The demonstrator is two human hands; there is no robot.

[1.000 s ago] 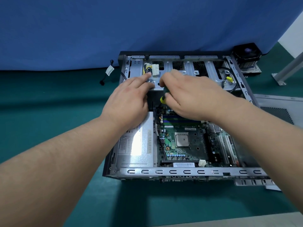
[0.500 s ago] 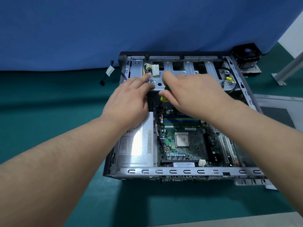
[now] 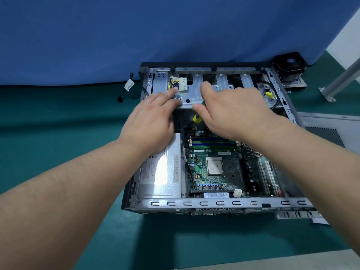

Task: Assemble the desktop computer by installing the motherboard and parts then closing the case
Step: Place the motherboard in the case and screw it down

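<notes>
I see a blue cloth backdrop (image 3: 175, 36) hanging behind the green table mat (image 3: 58, 117). On that mat, toward its far right corner, a grey metal leg (image 3: 342, 78) slants down to a foot plate. Beyond the mat's right end I make out a white wall (image 3: 348, 26).

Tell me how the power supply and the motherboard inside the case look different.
The power supply is a plain silver box with printed labels, while the motherboard is a flat green and black board crowded with chips and slots. The power supply sits left, the motherboard right. Both lie inside the open case.
</notes>
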